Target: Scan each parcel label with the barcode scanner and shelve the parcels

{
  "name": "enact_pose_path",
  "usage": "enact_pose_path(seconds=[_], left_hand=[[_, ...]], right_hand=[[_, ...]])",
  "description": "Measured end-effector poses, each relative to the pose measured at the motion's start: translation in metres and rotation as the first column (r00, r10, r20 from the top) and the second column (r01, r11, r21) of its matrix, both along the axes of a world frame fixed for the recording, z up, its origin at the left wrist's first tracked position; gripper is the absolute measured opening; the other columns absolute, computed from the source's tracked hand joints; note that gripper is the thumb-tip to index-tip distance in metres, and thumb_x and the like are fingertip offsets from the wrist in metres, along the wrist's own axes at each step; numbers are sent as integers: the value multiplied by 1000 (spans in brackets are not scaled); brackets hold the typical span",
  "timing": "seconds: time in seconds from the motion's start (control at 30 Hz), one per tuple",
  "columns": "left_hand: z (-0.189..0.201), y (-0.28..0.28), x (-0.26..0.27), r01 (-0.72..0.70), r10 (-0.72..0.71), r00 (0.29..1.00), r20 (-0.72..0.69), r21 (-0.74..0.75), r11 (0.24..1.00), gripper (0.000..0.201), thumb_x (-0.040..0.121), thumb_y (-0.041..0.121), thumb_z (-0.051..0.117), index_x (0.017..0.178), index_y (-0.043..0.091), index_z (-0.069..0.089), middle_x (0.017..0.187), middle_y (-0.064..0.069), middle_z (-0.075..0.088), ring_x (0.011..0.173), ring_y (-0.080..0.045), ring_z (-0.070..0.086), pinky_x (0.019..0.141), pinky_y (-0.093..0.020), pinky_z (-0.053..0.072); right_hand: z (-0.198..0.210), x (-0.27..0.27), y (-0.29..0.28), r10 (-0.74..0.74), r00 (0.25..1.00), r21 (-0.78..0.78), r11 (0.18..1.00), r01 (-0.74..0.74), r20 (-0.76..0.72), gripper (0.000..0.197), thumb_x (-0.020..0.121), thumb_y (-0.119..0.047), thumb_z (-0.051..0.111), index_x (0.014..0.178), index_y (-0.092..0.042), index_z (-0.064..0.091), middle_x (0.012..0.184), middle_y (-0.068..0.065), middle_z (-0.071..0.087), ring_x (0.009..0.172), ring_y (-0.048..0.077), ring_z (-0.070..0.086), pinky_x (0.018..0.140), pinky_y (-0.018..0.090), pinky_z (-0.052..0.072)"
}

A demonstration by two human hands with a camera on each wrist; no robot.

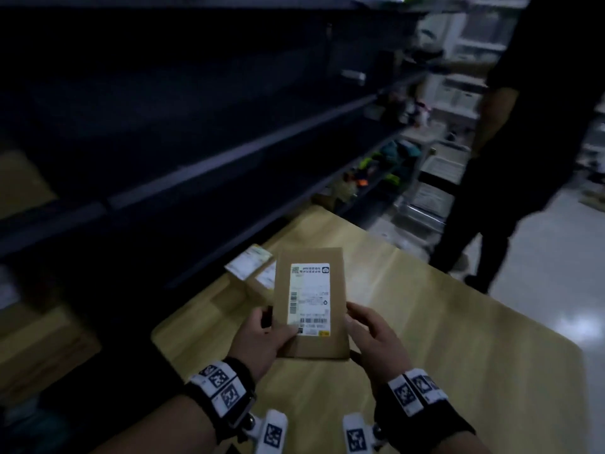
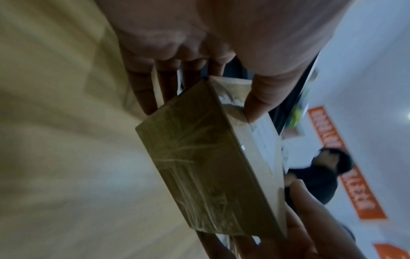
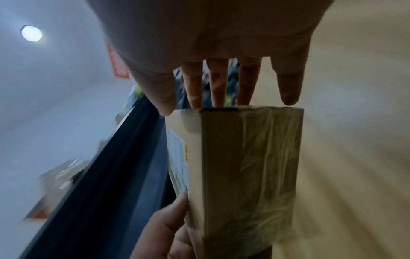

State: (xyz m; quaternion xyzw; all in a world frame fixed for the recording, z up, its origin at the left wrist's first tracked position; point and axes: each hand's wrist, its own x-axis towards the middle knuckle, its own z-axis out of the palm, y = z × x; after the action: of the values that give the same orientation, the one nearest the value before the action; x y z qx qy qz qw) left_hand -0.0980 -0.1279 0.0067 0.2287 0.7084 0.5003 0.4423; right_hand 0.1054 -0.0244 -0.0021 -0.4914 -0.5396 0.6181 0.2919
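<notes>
- The parcel (image 1: pixel 311 303), a flat brown cardboard box, is held in the air above the tabletop (image 1: pixel 442 339), label (image 1: pixel 309 298) face up, with dark shelves (image 1: pixel 229 152) just beyond.
- Left hand (image 1: pixel 262 339): thumb pressed on the label's near corner, fingers (image 2: pixel 146 94) spread flat under the box, so it grips the near left edge.
- Right hand (image 1: pixel 373 339): thumb at the top face's right edge, fingers (image 3: pixel 218 84) reaching along the side and underneath, so it grips the near right edge.
- Judged from its thin shape and the easy two-hand pinch, the box is probably light and stiff; it should not sag if held from one end.
- The side and underside are wrapped in clear tape (image 2: pixel 199 166), glossy and wrinkled, likely slick; bare cardboard on the top face should give better friction.
- Best hold, I think: the long edges, thumb on top clear of the barcode, fingers below. The left thumb now sits on the label corner and could hide code lines from a scanner.
- No scanner shows in any view, so one hand would have to let go to fetch it; the box seems small enough for one hand.
- More labelled parcels (image 1: pixel 252 267) lie on the tabletop beyond it.
- A person in dark clothes (image 1: pixel 523 142) stands to the right, well apart.
</notes>
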Motion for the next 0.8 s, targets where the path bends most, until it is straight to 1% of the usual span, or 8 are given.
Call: enact_pose_path(seconds=[0.07, 0.13, 0.2, 0.33, 0.5, 0.6, 0.7, 0.8], left_hand=[[23, -20, -20, -72, 74, 996, -44, 45, 996, 47, 80, 38, 88, 117, 29, 61, 112, 8, 75, 100, -12, 73, 87, -35, 61], [46, -39, -42, -132, 141, 986, -89, 98, 986, 42, 83, 42, 85, 116, 33, 60, 110, 13, 73, 100, -8, 72, 84, -30, 60], [70, -57, -64, -189, 204, 974, -102, 136, 973, 45, 81, 48, 84, 118, 35, 62, 109, 13, 76, 101, -9, 73, 89, -37, 62], [109, -86, -106, -290, 313, 947, -76, 225, 930, 28, 92, 33, 77, 117, 34, 67, 105, 13, 79, 94, -9, 76, 90, -43, 62], [145, -98, -159, -368, 384, 923, 6, 298, 881, 22, 99, 18, 67, 119, 25, 71, 105, 1, 81, 94, -18, 78, 80, -39, 62], [158, -98, -198, -401, 423, 906, -3, 311, 862, 25, 96, 25, 71, 121, 25, 71, 106, 0, 81, 97, -22, 77, 92, -49, 60], [163, -93, -240, -468, 507, 861, -40, 329, 821, 42, 76, 52, 79, 111, 31, 71, 104, 4, 80, 98, -21, 77, 93, -56, 60], [166, -82, -277, -499, 557, 826, -89, 345, 795, 38, 77, 58, 76, 106, 34, 69, 103, 6, 78, 96, -17, 75, 91, -53, 60]], right_hand=[[19, -30, -4, 96, 994, 43, 995, -95, -46, 31, 93, -43, 78, 123, -47, 74, 125, -16, 76, 114, 14, 73, 96, 52, 63], [37, -60, -10, 194, 978, 90, 978, -186, -83, 52, 85, -51, 80, 135, -45, 68, 129, -14, 76, 117, 15, 72, 97, 48, 63], [56, -89, -16, 272, 956, 134, 957, -258, -107, 69, 77, -58, 81, 143, -45, 63, 132, -12, 76, 119, 14, 73, 99, 49, 63], [93, -150, -22, 340, 932, 231, 924, -305, -128, 47, 91, -53, 77, 136, -47, 65, 130, -17, 75, 118, 12, 73, 98, 48, 63], [134, -226, -26, 360, 916, 262, 914, -309, -179, 29, 98, -38, 74, 124, -28, 67, 118, -4, 79, 106, 14, 77, 97, 49, 64], [153, -268, -26, 387, 901, 275, 903, -329, -194, 35, 97, -44, 74, 127, -28, 69, 118, -5, 80, 108, 14, 77, 99, 48, 63], [166, -313, -21, 417, 892, 298, 886, -356, -173, 36, 98, -47, 72, 131, -31, 71, 117, -8, 82, 108, 12, 78, 100, 45, 62], [172, -361, -12, 398, 910, 344, 875, -340, -113, 28, 103, -43, 68, 128, -32, 73, 113, -10, 82, 104, 10, 78, 99, 45, 63]])
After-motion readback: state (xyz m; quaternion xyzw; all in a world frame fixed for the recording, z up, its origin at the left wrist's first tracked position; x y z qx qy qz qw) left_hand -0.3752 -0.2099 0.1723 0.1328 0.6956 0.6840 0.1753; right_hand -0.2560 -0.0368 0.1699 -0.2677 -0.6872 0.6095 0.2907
